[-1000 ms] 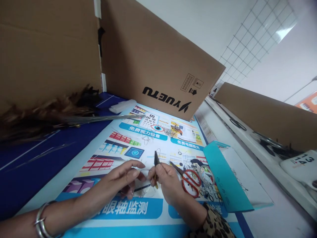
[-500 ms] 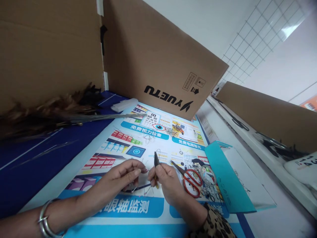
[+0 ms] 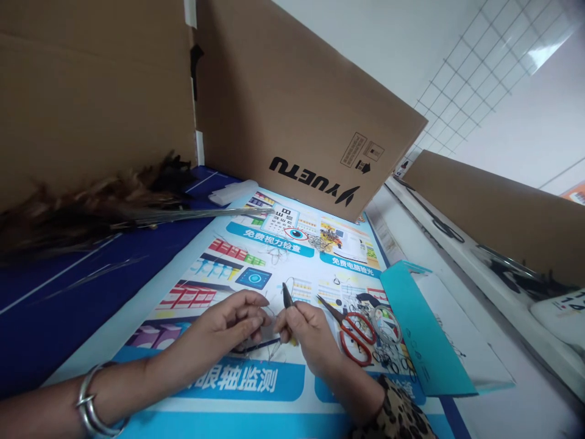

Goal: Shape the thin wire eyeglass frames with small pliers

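My right hand (image 3: 311,335) is wrapped round a pair of dark-jawed pliers (image 3: 287,296), whose pointed tip aims up and away from me. A bit of yellow handle shows below the fingers. Close beside it on the left, my left hand (image 3: 235,323) is closed, thumb against fingertips; what it pinches is too small to make out. Thin wire pieces (image 3: 272,350) lie on the printed sheet (image 3: 256,421) under both hands. Right of my right hand rest red-handled scissors (image 3: 359,337), blades pointing away to the left.
A clear tape-like ring (image 3: 387,323) and small dark loops lie beside the scissors. The turquoise box (image 3: 414,335) stands at the right. Brown feathers (image 3: 105,201) and long thin wires (image 3: 205,213) lie at the left. Cardboard walls (image 3: 301,110) close off the back.
My left hand's fingers have curled slightly and drawn a little away from my right hand. The pliers remain in my right hand, and the view has shifted slightly.
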A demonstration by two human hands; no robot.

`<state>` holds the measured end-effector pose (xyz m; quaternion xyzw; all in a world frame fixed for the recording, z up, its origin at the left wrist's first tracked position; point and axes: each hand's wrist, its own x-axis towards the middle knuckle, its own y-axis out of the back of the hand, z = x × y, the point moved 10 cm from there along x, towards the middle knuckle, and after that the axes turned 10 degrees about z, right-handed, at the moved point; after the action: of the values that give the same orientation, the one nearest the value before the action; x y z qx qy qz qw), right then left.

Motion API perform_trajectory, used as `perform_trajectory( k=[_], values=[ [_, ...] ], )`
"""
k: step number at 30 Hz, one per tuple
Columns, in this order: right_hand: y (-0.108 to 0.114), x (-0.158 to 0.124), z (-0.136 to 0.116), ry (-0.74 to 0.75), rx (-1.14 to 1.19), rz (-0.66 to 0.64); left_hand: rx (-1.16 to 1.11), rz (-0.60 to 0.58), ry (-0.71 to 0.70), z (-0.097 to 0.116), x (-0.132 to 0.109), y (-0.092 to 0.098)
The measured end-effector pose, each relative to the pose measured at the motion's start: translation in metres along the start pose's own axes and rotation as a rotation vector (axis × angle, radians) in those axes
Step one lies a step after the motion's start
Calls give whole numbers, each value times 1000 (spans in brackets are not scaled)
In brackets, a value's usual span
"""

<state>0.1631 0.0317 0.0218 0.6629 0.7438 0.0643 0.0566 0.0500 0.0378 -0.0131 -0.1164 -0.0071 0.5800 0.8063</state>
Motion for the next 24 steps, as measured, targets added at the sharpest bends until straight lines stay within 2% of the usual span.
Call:
perform_trajectory(
  k=[6, 14, 24],
  values=[
    [3, 4, 0, 36, -170, -23, 8, -3, 36, 4, -1, -1],
    [13, 9, -21, 259, -590, -28, -51, 7, 83, 12, 2, -1],
    [10, 8, -12, 378, -869, -47, -61, -22, 107, 12, 0, -3]
  ],
)
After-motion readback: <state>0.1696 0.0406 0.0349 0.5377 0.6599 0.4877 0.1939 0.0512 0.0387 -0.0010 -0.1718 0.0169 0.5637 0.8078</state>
